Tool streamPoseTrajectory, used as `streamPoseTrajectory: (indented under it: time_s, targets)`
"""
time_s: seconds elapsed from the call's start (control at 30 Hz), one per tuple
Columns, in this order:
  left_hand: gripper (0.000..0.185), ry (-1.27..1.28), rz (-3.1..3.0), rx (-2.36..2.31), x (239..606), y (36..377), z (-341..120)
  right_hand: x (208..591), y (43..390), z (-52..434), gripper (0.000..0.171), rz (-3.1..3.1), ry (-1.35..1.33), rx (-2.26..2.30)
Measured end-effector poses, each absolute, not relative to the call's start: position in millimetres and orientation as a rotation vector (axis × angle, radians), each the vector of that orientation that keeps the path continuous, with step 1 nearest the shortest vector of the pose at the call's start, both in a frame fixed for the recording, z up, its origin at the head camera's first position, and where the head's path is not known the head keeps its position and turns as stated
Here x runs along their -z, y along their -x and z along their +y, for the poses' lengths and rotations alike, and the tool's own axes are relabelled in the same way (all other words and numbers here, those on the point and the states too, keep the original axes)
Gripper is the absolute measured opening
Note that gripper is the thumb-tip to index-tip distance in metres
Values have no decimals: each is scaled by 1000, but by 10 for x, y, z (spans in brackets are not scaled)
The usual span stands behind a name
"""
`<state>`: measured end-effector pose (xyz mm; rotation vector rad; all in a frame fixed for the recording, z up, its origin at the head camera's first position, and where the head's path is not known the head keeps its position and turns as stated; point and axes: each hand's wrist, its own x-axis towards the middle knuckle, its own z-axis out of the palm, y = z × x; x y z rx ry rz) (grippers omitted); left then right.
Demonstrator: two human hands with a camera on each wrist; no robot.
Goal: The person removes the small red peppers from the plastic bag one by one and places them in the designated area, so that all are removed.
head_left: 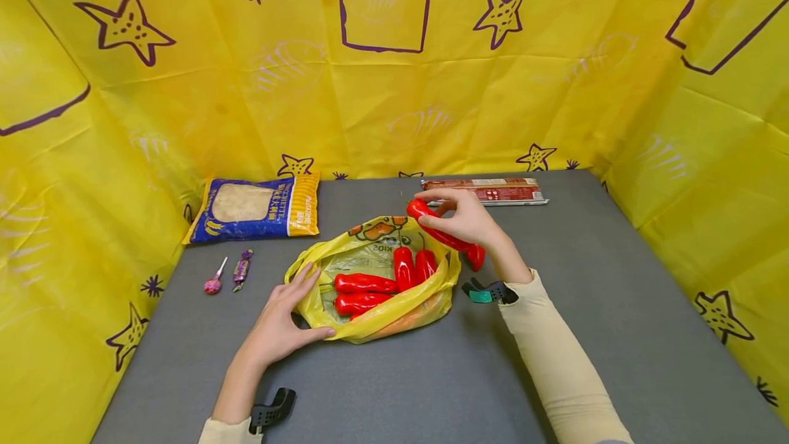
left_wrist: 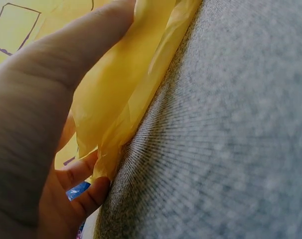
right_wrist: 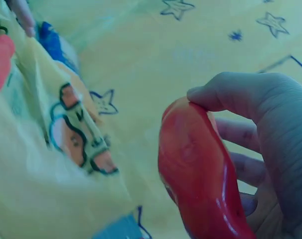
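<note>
A yellow plastic bag (head_left: 425, 307) lies with its mouth spread, several red chili peppers (head_left: 364, 283) inside. My left hand (head_left: 277, 324) rests at the bag's left side, fingers over the rim and thumb stretched along its front edge. In the left wrist view, the fingers (left_wrist: 93, 196) touch the yellow film. Over the bag's right rim, my right hand (head_left: 462, 218) pinches a red chili pepper (head_left: 434, 223) near its stem end, the pepper slanting down to the right. Another red tip (head_left: 477, 257) shows at its lower end. The right wrist view has the glossy pepper (right_wrist: 201, 169) between thumb and fingers.
A blue and yellow pasta packet (head_left: 259, 210) lies at the back left. In front of it are a lollipop (head_left: 214, 282) and a purple-wrapped candy (head_left: 242, 269). A long red packet (head_left: 505, 190) lies behind my right hand. Yellow patterned cloth (head_left: 382, 115) encloses the grey table (head_left: 585, 252).
</note>
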<state>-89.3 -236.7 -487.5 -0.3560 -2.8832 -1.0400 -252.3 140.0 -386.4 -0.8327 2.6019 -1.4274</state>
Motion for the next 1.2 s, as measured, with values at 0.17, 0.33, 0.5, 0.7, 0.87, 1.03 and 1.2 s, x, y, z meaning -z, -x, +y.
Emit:
streamPoseTrajectory:
  time_s: [0.17, 0.33, 0.5, 0.7, 0.87, 1.03, 1.2]
  targets:
    - [113, 326, -2852, 1026, 4876, 895, -2369, 3917, 2512, 1629, 45, 2679, 709, 1503]
    - [119, 296, -2857, 1035, 4889, 908, -2381, 3982, 2510, 1817, 48, 2748, 539, 1552]
    - [123, 301, -2902, 1020, 4890, 915, -2376, 4101, 2504, 2020, 49, 2790, 377, 1635]
    - [127, 305, -2957, 1013, 4872, 896, -2357, 4275, 2493, 2265, 50, 2835, 188, 1723]
    - [129, 298, -2981, 1007, 4881, 895, -2351, 4429, 2500, 2444, 49, 2859, 57, 1774]
    - [131, 286, -3003, 1000, 4895, 903, -2353, 4569, 2511, 2587, 47, 2888, -31, 1782]
    - [132, 287, -3007, 992, 4905, 899, -2350, 4693, 2527, 2657, 46, 2910, -113, 1783]
